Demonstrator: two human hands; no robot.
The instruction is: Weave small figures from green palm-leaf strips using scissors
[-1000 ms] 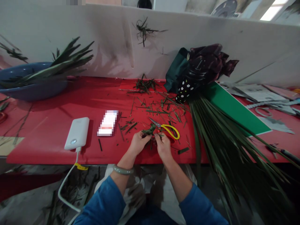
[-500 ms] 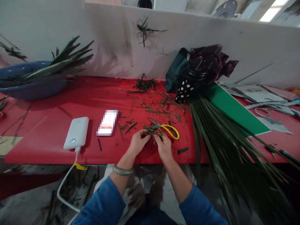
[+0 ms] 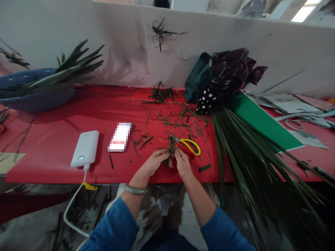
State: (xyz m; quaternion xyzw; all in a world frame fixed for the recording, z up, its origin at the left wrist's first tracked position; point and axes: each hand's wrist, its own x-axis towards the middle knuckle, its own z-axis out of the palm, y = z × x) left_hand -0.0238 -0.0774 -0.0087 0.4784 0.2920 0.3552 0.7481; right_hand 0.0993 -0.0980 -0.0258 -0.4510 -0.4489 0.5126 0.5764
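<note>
Between my two hands is a small woven piece of green leaf strips, held upright above the red table covering. My left hand pinches it from the left side, fingers closed. My right hand grips its right side, also with fingers closed. Parts of the piece are hidden behind the fingertips. Just beyond my right hand lie scissors with yellow handles, their blades pointing up and left. Cut leaf scraps are scattered around.
On the left are a white power bank with a cable, a phone and a blue basin of leaves. A bundle of long leaves overhangs the front edge at right, beside a green board and a dark bag.
The leaf piece has turned from lying sideways to standing upright between my hands. My left hand has shifted slightly down; the scissors stay in place.
</note>
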